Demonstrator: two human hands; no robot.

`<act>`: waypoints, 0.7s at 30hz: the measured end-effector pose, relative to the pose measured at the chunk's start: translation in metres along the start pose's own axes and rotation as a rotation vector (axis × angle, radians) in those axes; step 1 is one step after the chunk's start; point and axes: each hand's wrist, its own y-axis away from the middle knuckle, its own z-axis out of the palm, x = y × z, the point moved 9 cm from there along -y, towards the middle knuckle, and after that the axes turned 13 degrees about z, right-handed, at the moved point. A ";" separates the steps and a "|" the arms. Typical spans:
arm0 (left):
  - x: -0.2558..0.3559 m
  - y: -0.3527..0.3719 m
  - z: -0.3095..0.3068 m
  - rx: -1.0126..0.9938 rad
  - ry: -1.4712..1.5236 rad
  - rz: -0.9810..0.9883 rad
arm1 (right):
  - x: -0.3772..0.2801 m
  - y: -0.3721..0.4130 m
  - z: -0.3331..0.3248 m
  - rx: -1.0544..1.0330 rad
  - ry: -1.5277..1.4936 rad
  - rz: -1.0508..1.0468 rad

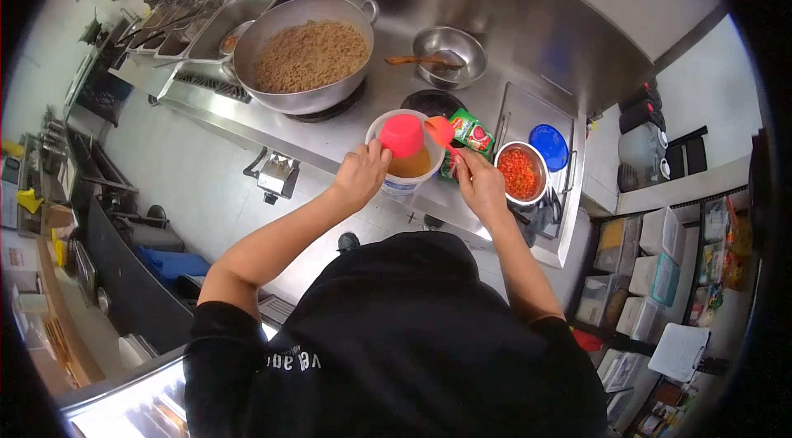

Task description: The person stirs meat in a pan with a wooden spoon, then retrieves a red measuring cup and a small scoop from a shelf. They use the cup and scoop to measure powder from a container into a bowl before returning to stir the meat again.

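Observation:
My left hand (363,175) is closed on a red cup (402,135), which is tipped over a white tub (402,185) holding yellowish-brown liquid. In my right hand (482,182) is the handle of a red-orange spoon (440,131), its bowl just right of the cup, by the tub's rim. Green packets (472,131) lie behind the right hand. To its right stands a metal bowl of chopped red pieces (520,173), with a blue lid (549,147) beyond it.
A large pan (272,95) of brown crumbly food sits on the stove at the left. Behind is a steel bowl (469,44) with a wooden spatula (412,60). Metal trays (231,23) stand at the back left; shelves with containers (656,275) are at the right.

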 end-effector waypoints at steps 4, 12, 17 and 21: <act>0.005 0.013 -0.009 0.107 0.094 -0.033 | -0.001 0.002 -0.002 0.036 -0.019 -0.032; 0.006 0.020 -0.012 0.051 0.196 -0.110 | 0.000 0.000 0.003 -0.007 0.009 -0.026; 0.001 0.028 0.003 0.061 0.239 -0.158 | -0.004 -0.002 0.005 -0.011 0.035 -0.032; -0.016 0.044 -0.007 0.268 0.567 -0.334 | -0.007 -0.009 0.010 -0.055 0.044 0.001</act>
